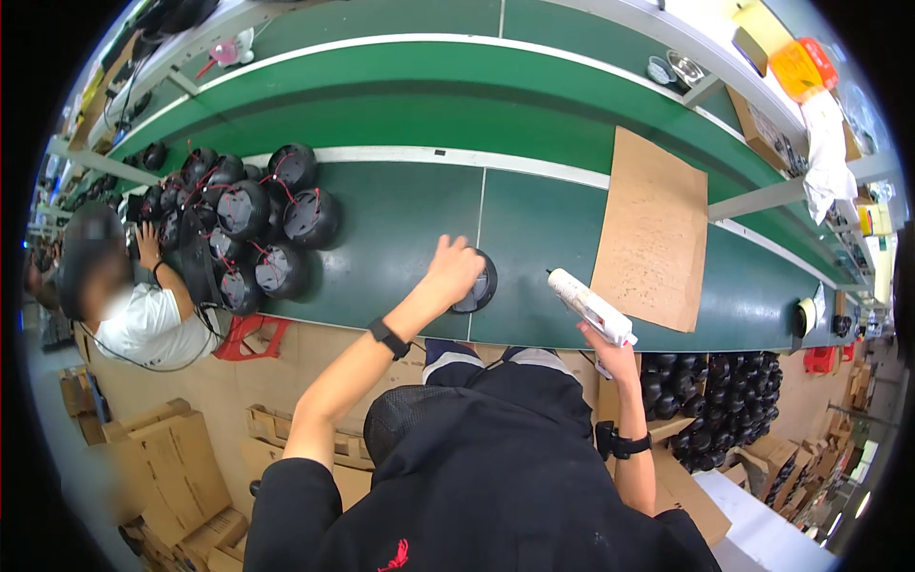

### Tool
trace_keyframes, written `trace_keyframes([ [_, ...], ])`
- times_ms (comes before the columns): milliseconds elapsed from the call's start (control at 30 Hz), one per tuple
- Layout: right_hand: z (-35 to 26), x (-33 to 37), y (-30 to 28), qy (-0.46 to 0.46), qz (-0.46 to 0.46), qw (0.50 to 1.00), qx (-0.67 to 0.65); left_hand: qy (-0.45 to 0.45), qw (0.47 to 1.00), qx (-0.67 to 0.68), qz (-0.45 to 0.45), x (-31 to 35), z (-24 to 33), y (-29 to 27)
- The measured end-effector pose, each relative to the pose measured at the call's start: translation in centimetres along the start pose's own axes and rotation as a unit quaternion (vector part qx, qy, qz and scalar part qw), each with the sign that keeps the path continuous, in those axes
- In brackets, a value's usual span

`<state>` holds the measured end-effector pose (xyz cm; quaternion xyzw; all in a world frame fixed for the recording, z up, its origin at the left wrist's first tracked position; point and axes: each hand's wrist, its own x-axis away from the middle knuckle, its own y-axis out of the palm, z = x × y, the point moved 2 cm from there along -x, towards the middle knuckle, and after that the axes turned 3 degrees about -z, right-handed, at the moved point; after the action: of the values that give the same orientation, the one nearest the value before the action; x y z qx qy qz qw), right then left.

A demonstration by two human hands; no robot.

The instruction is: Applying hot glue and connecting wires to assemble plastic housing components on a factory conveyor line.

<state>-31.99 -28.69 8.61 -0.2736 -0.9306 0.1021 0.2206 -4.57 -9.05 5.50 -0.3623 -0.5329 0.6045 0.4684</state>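
Note:
On the green bench my left hand (456, 274) is bent over a small black round housing (484, 286), its fingers at the upper left of it. The fingers cover part of the housing, so their exact grip is partly hidden. My right hand (610, 351) is closed round the rear of a white glue gun (589, 303). The gun's thin dark tip points up and left, toward the housing but apart from it. Many similar black round housings (244, 210) with red wires are heaped on the bench to the left.
A brown cardboard sheet (653, 229) with small spots lies right of the glue gun. A co-worker (143, 305) sits at the left beside a red stool (253, 338). Black round parts (710, 400) are stacked below the bench at right. Cardboard boxes (176, 472) stand lower left.

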Motion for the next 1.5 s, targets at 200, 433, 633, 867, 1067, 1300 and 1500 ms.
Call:
trace_keyframes([
  [200,-3.0,0.0,1.4,0.009,-0.054,0.998,0.017,0.101,0.948,0.302,0.004,-3.4,-3.9,0.6],
  [433,-2.9,0.8,1.3,-0.009,-0.090,0.995,0.034,-0.054,0.916,0.397,-0.021,-0.9,-5.0,2.2],
  [633,-4.3,1.1,2.1,-0.090,-0.167,0.962,0.195,-0.005,0.886,0.463,0.029,-0.8,-2.3,3.8],
  [867,-4.7,0.7,5.2,-0.167,-0.249,0.925,0.233,-0.066,0.785,0.613,-0.052,-2.3,-0.8,3.4],
  [1067,-4.9,0.1,7.1,-0.191,-0.253,0.885,0.341,-0.089,0.701,0.707,-0.017,-2.5,-0.9,6.2],
  [1300,-5.4,0.3,8.7,-0.176,-0.193,0.895,0.362,-0.079,0.718,0.691,0.025,-2.3,-0.9,6.5],
  [1500,-5.2,0.8,9.1,-0.136,-0.160,0.887,0.410,-0.082,0.719,0.690,0.012,-2.2,-1.1,6.4],
])
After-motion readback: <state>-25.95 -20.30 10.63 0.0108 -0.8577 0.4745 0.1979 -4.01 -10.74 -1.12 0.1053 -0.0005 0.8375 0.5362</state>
